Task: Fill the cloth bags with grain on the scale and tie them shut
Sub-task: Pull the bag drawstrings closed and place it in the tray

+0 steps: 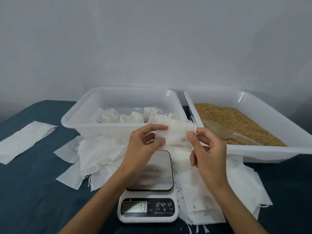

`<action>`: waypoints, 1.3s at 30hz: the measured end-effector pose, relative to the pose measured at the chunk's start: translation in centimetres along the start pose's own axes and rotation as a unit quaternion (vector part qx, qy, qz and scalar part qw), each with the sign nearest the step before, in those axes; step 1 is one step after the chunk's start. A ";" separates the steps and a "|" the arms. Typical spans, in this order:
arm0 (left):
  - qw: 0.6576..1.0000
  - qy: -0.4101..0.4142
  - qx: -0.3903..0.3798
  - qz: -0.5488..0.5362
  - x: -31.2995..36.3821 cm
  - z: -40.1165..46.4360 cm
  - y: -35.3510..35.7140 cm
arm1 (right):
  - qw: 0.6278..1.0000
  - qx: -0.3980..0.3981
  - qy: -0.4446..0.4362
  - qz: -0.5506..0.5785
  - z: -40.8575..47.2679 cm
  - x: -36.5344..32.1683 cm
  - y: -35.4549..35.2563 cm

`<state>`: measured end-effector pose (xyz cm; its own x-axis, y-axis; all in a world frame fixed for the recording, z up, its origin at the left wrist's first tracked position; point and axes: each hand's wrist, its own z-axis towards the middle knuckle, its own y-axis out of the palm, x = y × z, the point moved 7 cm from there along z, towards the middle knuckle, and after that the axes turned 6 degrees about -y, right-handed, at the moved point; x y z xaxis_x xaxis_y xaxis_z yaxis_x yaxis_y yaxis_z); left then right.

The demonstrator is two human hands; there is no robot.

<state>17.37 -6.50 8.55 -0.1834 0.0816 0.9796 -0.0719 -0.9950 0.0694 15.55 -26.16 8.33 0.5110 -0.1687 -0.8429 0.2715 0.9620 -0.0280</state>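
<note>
Above the scale (150,171), my left hand (143,142) and right hand (207,149) pinch an empty bag (175,134), stretched sideways between their fingers; grain (236,122) lies nearer the right.

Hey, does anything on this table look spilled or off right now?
A few loose grains lie on the scale platform and on the empty bags to its right, apparently strays from the grain tray. The display reads 13 though no bag sits on the platform.
</note>
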 end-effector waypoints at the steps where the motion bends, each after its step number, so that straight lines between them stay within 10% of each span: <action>1: 1.000 -0.005 0.002 -0.006 0.0 0.0 -0.1 | 1.000 -0.008 0.007 0.016 0.1 0.0 0.1; 16: 0.997 -0.057 -0.002 -0.045 -0.7 0.7 -0.6 | 0.988 -0.149 -0.024 -0.008 -0.3 -0.9 1.8; 21: 0.995 0.069 0.054 0.041 1.8 0.1 -1.8 | 0.982 -0.184 -0.017 -0.030 1.2 -2.3 0.9; 26: 0.962 0.072 -0.095 0.246 0.6 -1.5 1.7 | 0.911 -0.366 -0.006 -0.189 3.6 -4.5 2.2; 30: 0.976 0.035 -0.086 0.198 -0.4 -1.5 2.5 | 0.840 -0.487 -0.009 -0.237 3.4 -7.2 4.9; 36: 0.993 -0.041 -0.054 0.102 -1.1 -1.1 1.2 | 0.919 -0.289 -0.011 -0.267 10.8 -6.4 -1.7; 39: 0.993 -0.045 -0.055 0.094 -1.3 -1.2 1.3 | 0.833 -0.288 0.070 -0.468 13.8 0.5 -7.7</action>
<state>16.34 -7.83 7.18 -0.1164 -0.1151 0.9865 -0.1521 -0.9795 -0.1322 24.97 -36.66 15.57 0.1848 -0.9142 -0.3607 0.0394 0.3737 -0.9267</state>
